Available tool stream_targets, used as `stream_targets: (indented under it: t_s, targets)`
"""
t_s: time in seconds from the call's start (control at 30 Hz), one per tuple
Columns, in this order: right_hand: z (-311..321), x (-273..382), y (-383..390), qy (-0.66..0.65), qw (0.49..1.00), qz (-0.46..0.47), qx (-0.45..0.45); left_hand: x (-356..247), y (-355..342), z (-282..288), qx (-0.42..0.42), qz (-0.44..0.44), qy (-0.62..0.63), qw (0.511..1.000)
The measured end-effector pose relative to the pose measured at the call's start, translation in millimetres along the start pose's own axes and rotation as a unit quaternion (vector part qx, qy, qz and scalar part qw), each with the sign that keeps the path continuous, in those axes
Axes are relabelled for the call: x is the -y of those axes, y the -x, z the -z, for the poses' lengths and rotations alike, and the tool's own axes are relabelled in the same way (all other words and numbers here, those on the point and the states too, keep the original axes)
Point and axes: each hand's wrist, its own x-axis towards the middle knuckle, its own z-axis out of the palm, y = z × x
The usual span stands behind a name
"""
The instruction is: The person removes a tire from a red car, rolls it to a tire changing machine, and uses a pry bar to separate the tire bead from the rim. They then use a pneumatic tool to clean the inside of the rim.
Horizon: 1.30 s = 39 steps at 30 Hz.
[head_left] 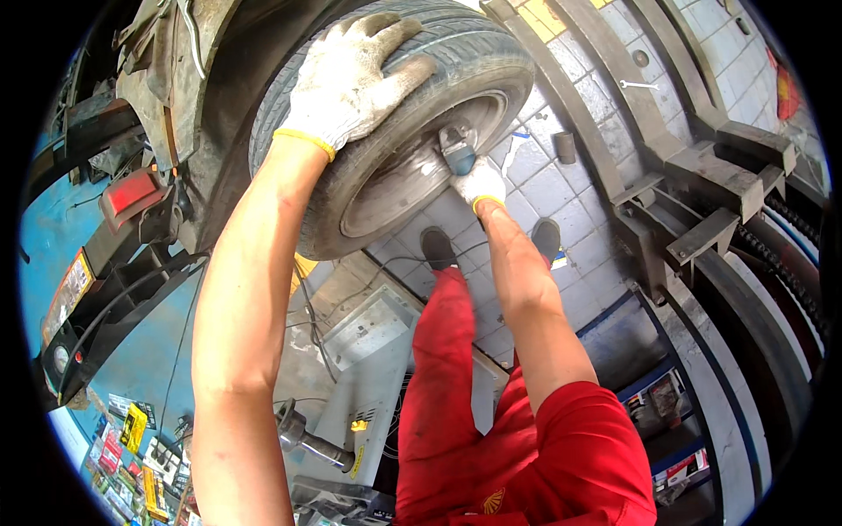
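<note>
A wheel with a black, worn tyre (399, 105) and a dirty grey metal rim (399, 195) stands tilted in front of me. My left hand (351, 83), in a stained knitted work glove with a yellow cuff, lies on the tread with its fingers spread and nothing in its grasp. Gripped in my right hand (481, 182), gloved too, is what looks like a small grinder (458, 159) with a blue-grey body. Its rounded head is inside the rim; whether it touches the metal cannot be made out. The right fingers are partly hidden.
Heavy steel lift beams (741, 180) run along the right, a spanner (638, 85) lying on one. A dark cylinder (564, 147) stands on the floor tiles. Cables (311, 316) trail near a grey machine (373, 329). A red lamp (132, 195) is at left, colourful packages (132, 456) lower left.
</note>
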Motion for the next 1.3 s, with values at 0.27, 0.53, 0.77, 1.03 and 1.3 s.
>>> stream_targets:
  t_s: [0.27, 0.53, 0.77, 1.03, 1.3]
  targets:
    - [-8.7, -8.0, -3.2, 0.065, 0.993, 0.016, 0.099, 6.0, -10.6, -0.2, 0.016, -0.016, -0.007, 1.000]
    - [21.7, 52.9, -11.5, 0.038, 0.997, 0.014, 0.071, 0.6, -4.8, 2.7, 0.019, -0.007, -0.010, 1.000]
    - [-11.5, 47.3, -19.2, 0.087, 0.989, 0.031, 0.120, -3.2, -8.2, 5.7, 0.025, -0.003, -0.005, 1.000]
    - [9.9, 54.6, -20.7, 0.080, 0.992, 0.026, 0.096, 5.8, -3.5, 0.1, 0.012, 0.001, 0.010, 1.000]
    - [-48.9, -1.0, 1.5, -0.023, 0.986, -0.010, 0.168, -4.0, -11.2, 1.3, 0.006, -0.003, -0.005, 1.000]
